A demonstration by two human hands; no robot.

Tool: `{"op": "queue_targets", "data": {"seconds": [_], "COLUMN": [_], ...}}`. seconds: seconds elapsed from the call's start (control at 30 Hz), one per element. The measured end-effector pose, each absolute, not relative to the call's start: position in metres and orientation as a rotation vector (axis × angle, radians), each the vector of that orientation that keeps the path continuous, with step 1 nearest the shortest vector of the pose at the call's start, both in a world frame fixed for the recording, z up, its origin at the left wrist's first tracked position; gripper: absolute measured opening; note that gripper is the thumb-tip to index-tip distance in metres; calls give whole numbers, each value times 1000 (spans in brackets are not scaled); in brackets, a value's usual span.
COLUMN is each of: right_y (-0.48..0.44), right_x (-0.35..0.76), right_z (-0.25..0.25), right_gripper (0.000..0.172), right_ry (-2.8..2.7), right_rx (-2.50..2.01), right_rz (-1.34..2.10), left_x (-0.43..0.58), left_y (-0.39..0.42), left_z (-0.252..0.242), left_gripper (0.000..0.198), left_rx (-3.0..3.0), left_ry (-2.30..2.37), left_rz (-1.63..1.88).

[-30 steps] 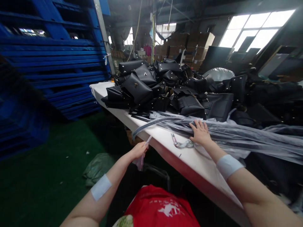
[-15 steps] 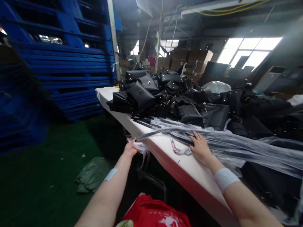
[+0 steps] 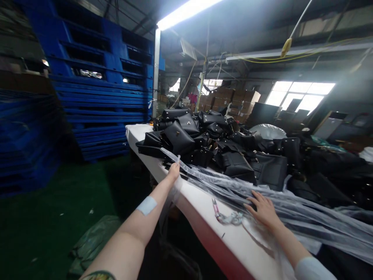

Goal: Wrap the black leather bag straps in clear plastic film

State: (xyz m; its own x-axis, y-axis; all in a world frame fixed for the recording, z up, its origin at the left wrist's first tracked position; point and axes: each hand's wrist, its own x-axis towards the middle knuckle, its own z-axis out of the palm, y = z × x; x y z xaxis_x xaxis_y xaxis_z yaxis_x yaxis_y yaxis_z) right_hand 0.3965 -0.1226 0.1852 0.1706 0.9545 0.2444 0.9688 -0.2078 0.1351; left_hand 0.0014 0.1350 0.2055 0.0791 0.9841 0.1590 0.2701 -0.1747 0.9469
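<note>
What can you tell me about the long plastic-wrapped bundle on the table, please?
The bundle is long: dark flat strips in clear, crinkled, glossy plastic sleeves. It lies slantwise across the white table, from beside the pile of black bags toward the right edge of the view. The left hand pinches its thin far end; the right hand lies flat and open on its middle. The strips' material cannot be told.

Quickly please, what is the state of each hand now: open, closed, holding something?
Left hand: closed, pinching the end of one clear plastic sleeve.
Right hand: open, flat on the stack of plastic sleeves.
</note>
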Motion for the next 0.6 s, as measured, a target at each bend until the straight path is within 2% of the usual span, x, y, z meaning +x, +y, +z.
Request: {"op": "queue_targets", "data": {"seconds": [0.23,0.47,0.6], "right_y": [-156,-152,-151], "right_x": [440,416,357], "right_z": [220,233,236], "right_gripper": [43,42,35], "right_ry": [-1802,-1798,-1840], "right_rx": [-2574,-2234,-2062], "right_rz": [-561,-778,-696], "left_x": [13,2,0], "left_y": [152,136,111], "left_z": [191,172,167], "left_gripper": [30,32,37], "left_rx": [1514,1444,1496], "left_ry": [1416,1452,1393], "left_rz": [875,767,803]}}
